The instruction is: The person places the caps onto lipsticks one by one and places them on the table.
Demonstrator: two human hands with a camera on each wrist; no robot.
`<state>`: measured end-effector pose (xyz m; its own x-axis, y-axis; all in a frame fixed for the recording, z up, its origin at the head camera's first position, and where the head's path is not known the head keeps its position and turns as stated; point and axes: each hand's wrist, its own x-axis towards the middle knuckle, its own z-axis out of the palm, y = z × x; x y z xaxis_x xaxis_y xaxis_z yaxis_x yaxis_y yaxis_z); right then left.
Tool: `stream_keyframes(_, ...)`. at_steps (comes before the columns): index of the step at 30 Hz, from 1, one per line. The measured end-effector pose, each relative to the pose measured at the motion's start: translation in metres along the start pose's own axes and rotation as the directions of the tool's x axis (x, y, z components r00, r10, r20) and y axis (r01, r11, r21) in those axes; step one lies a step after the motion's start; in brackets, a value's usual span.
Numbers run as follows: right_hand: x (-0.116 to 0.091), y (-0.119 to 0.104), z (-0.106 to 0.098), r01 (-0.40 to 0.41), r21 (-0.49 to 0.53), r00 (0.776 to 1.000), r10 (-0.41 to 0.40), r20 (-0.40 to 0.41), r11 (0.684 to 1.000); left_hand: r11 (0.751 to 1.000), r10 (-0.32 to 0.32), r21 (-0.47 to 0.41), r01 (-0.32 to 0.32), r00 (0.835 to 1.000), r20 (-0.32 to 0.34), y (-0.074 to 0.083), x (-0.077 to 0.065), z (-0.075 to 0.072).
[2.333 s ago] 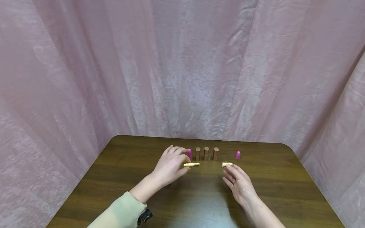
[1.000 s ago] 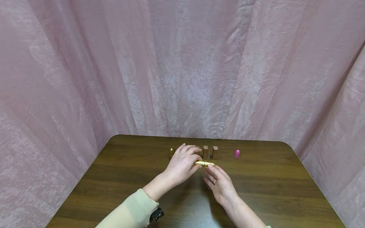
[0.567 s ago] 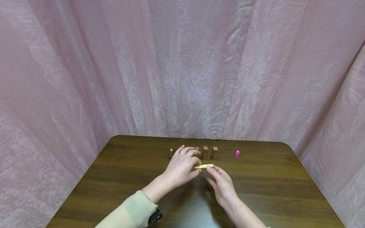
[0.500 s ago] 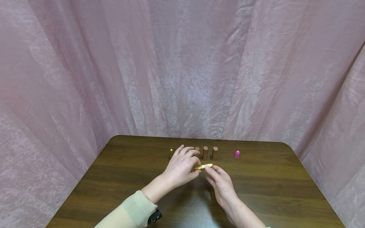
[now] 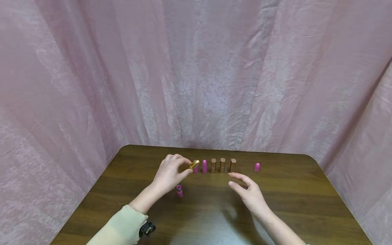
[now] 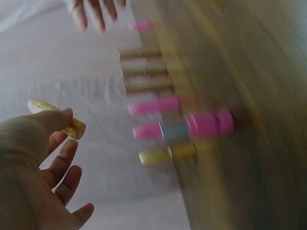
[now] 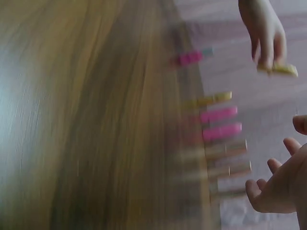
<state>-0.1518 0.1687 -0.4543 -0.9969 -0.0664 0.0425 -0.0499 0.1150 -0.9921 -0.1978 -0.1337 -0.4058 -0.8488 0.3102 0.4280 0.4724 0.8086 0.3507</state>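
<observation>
left hand (image 5: pixel 168 174) sits just left of centre in the head view, pinching a small gold tube (image 5: pixel 194 164) between thumb and fingertips, held up off the table (image 5: pixel 306 200). in the left wrist view the same gold tube (image 6: pixel 56 118) is in the left middle of the frame, thumb over it and the other fingers loosely spread below.

right hand (image 5: pixel 249 194) is a bit right of centre and lower, hovering over the table with fingers relaxed and apart, holding nothing.

just below the left hand stands a short pink lipstick (image 5: pixel 179 191) on its own, apart from the rest. behind it, running across the middle of the frame near the table's far edge, is a row: two pink pieces (image 5: pixel 204 166), then three upright brown tubes (image 5: pixel 222 165). one more pink cap (image 5: pixel 256 167) stands off to the right, well apart from the row.

both wrist views are pretty smeared. pink curtain (image 5: pixel 196 68) fills the whole top half.
</observation>
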Motion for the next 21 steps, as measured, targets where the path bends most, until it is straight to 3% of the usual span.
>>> stream_keyframes(6,0.006,0.010,-0.043,0.044,-0.252,0.998,-0.053,-0.028,0.967,0.981,-0.188,-0.050,0.189,0.982,0.028,-0.043,-0.008,-0.013)
stream_keyframes(13,0.008,0.021,-0.076,0.117,-0.494,0.987,-0.157,-0.040,0.862,0.966,-0.257,0.004,0.258,0.961,0.099,-0.079,-0.004,0.002)
stream_keyframes(16,0.007,0.025,-0.082,0.127,-0.544,0.984,-0.173,-0.035,0.830,0.955,-0.294,0.014,0.295,0.946,0.136,-0.088,0.000,0.011)
stream_keyframes(21,0.006,0.031,-0.087,0.115,-0.560,0.985,-0.165,-0.040,0.821,0.933,-0.356,0.021,0.359,0.913,0.200,-0.096,0.007,0.024)
